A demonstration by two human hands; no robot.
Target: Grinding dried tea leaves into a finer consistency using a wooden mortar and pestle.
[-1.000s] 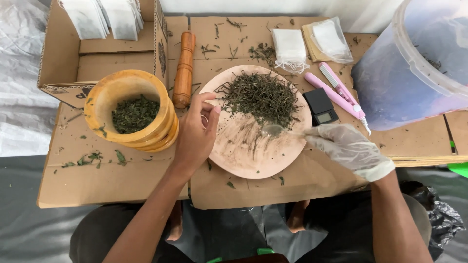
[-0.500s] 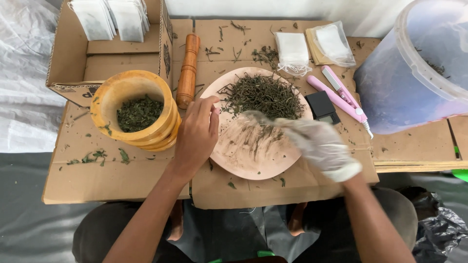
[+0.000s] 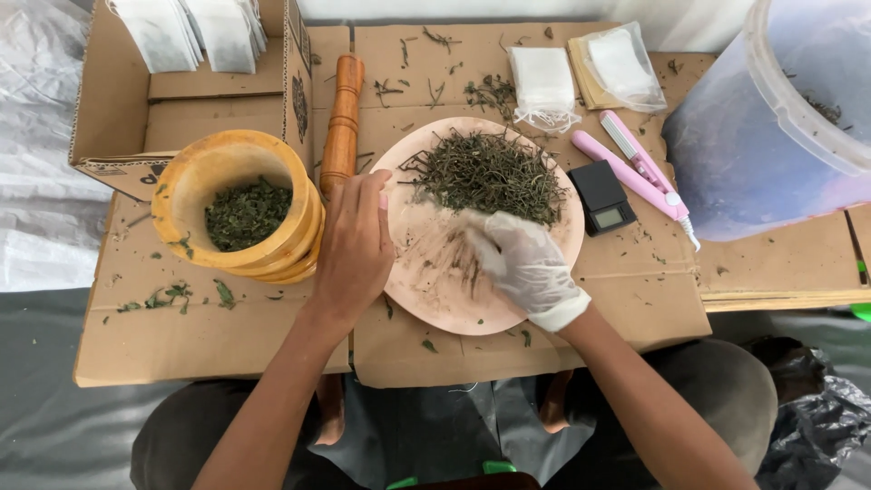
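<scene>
At the counter's [image 3: 227, 349] left edge an open box [image 3: 118, 136] holds white sachets [image 3: 195, 32], and in front of it stands a wooden mortar [image 3: 231, 213] of crushed green leaf, with a pestle [image 3: 342, 122] lying just beside it toward the far edge. The bare left hand [image 3: 356, 249] rests flat and open on the left rim of the round plate [image 3: 435, 290], steadying it without gripping anything. The gloved right hand [image 3: 526, 268] lies on the plate's middle, fingers loosely curled at the near edge of the dried herbs [image 3: 490, 172]; whether it pinches any I cannot tell. Raking well probably means short, light pulls with the plate pinned, so stems stay on the plate. Right of the plate sit a small scale [image 3: 603, 198], a pink sealer [image 3: 640, 168] and, at the right edge, a big tub [image 3: 780, 127].
</scene>
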